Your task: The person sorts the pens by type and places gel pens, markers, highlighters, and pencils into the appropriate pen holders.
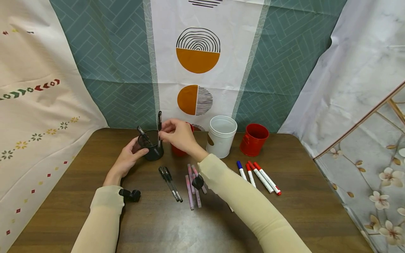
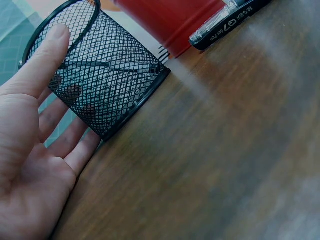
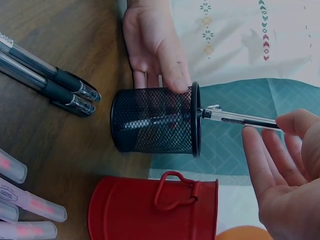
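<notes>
A black mesh pen holder (image 1: 154,153) stands upright at the back left of the table. My left hand (image 1: 128,156) holds it from the left, thumb along the near side and fingers behind, as the left wrist view shows. One black gel pen (image 1: 145,136) leans inside, its upper end above the rim. With thumb and fingertips, my right hand (image 1: 180,137) pinches another gel pen (image 1: 159,121) near upright at the holder's right rim. In the right wrist view, a clear-barrelled pen (image 3: 240,119) spans from the rim to my right fingers; its lower end is unclear.
Two black gel pens (image 1: 171,184) lie in front of the holder. Several pink highlighters (image 1: 190,193) lie beside them. A red cup (image 3: 155,207) is right of the holder, then a white cup (image 1: 221,138) and another red cup (image 1: 254,140). Blue and red markers (image 1: 262,179) lie at right.
</notes>
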{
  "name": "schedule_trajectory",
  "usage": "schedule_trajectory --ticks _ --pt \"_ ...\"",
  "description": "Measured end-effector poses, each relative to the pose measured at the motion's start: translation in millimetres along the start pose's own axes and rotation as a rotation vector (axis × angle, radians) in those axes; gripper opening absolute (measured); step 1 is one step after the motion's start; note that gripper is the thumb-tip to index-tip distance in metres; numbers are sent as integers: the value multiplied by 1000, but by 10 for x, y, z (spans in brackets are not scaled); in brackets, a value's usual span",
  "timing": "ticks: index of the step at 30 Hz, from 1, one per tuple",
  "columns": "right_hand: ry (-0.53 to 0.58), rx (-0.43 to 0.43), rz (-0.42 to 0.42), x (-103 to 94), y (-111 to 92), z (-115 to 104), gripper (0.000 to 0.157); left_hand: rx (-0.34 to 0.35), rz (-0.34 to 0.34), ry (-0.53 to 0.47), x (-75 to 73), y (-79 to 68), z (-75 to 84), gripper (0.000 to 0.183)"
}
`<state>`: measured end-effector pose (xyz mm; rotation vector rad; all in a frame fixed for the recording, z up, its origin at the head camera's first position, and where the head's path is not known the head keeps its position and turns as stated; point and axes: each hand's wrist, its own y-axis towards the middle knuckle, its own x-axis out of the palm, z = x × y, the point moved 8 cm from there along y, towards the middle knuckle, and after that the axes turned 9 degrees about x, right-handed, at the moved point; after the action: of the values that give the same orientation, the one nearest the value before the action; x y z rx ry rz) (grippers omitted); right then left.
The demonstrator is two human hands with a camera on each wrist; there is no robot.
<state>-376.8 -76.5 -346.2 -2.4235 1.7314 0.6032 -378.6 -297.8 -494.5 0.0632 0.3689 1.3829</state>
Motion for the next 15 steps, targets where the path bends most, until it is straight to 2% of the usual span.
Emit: schedule_trajectory --ticks 15 --pt "-49 -14 39 6 149 -66 16 12 4 6 4 17 -16 74"
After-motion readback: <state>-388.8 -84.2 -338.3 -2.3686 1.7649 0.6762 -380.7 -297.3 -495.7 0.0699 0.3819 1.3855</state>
